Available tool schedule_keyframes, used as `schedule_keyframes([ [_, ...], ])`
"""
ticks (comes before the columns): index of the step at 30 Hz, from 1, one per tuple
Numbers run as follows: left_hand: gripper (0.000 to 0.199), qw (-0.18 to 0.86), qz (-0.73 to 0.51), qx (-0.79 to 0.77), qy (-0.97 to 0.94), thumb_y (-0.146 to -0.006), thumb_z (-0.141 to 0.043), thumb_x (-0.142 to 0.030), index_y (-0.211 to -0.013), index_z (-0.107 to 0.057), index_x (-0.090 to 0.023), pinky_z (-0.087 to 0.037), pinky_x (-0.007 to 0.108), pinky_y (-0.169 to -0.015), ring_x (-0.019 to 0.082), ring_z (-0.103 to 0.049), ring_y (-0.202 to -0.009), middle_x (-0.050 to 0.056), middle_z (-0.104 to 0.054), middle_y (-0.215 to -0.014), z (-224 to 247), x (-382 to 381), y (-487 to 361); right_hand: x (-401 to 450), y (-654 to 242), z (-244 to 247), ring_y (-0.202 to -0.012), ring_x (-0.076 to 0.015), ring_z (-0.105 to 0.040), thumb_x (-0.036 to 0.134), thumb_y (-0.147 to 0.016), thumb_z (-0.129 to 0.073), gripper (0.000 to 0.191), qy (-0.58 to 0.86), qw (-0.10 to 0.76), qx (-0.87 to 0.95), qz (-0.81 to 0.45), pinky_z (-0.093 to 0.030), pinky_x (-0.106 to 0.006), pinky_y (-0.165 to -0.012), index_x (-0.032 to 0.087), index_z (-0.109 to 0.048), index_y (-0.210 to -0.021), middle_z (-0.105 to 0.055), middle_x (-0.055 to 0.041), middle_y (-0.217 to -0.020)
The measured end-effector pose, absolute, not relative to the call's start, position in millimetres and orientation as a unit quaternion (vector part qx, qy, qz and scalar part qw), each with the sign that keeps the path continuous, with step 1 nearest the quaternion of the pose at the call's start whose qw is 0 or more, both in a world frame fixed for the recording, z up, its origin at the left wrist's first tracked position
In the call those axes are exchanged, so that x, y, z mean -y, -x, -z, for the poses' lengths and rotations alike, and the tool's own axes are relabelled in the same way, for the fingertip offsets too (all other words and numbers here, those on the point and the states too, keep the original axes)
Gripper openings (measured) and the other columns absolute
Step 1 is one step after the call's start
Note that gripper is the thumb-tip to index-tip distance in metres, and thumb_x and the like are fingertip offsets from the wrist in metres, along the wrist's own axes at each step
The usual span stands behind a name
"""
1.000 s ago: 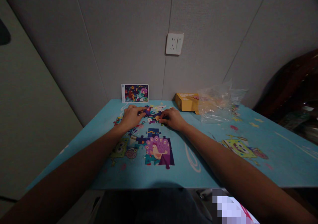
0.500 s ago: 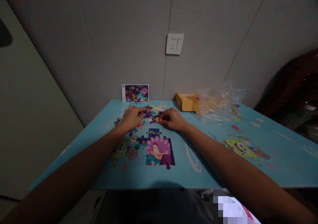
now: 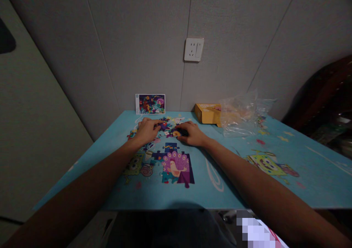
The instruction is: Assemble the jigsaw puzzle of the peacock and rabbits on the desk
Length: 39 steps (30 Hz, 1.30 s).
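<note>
My left hand (image 3: 147, 131) rests at the left side of a group of loose puzzle pieces (image 3: 164, 125), thumb and fingertips bent over a dark piece; whether it grips one is unclear. Opposite it, my right hand (image 3: 191, 133) is at the group's right side, thumb and fingers apart around a dark piece with a yellow patch (image 3: 176, 133) that lies by the fingertips. Nearer to me lies a joined section of puzzle (image 3: 176, 167) showing a purple peacock, with dark blue pieces attached at its upper left.
A picture card (image 3: 150, 104) leans on the wall at the table's back edge. Right of it sit an open yellow box (image 3: 207, 113) and clear plastic bags (image 3: 238, 116). The blue table (image 3: 220, 200) has printed cartoon figures. A wall socket (image 3: 194, 50) is above.
My right thumb and fingers have spread from their pinch, and the yellow-patched piece shows more between them. My left hand has barely moved.
</note>
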<state>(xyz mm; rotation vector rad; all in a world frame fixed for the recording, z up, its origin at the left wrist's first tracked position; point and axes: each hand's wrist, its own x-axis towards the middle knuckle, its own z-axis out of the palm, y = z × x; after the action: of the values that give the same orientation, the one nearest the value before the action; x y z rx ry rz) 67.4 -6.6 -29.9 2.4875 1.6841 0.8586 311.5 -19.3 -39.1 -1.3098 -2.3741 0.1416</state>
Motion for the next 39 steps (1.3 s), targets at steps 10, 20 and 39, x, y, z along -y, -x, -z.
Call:
schedule_keyframes([
  [10, 0.051, 0.044, -0.295, -0.430, -0.852, -0.087, -0.060, -0.016, -0.136, -0.059, -0.028, -0.040, 0.045, -0.106, 0.027, -0.047, -0.124, 0.007, -0.062, -0.122, 23, 14, -67, 23, -310, 30, -0.114, -0.0291, -0.054, 0.044, -0.078, -0.075, 0.058, 0.404, 0.352, 0.844, -0.029, -0.040, -0.044, -0.097, 0.021, -0.059, -0.129, -0.065, -0.0106, -0.123],
  [20, 0.062, 0.030, -0.314, -0.475, -0.821, -0.079, -0.046, 0.002, -0.131, -0.064, -0.026, -0.037, 0.044, -0.114, 0.026, -0.047, -0.130, 0.009, -0.048, -0.136, 27, 10, -69, 14, -322, 38, -0.123, -0.0345, -0.049, 0.042, -0.078, -0.073, 0.066, 0.525, 0.267, 0.808, -0.006, -0.038, -0.051, -0.102, 0.019, -0.054, -0.137, -0.061, -0.0140, -0.132],
  [39, 0.053, 0.035, -0.282, -0.520, -0.806, -0.083, -0.052, -0.008, -0.132, -0.063, -0.024, -0.036, 0.048, -0.114, 0.029, -0.041, -0.133, 0.011, -0.055, -0.129, 28, 8, -67, 13, -323, 35, -0.109, -0.0295, -0.058, 0.036, -0.082, -0.069, 0.032, 0.529, 0.207, 0.823, -0.032, -0.040, -0.043, -0.094, 0.027, -0.074, -0.112, -0.072, -0.0059, -0.112],
])
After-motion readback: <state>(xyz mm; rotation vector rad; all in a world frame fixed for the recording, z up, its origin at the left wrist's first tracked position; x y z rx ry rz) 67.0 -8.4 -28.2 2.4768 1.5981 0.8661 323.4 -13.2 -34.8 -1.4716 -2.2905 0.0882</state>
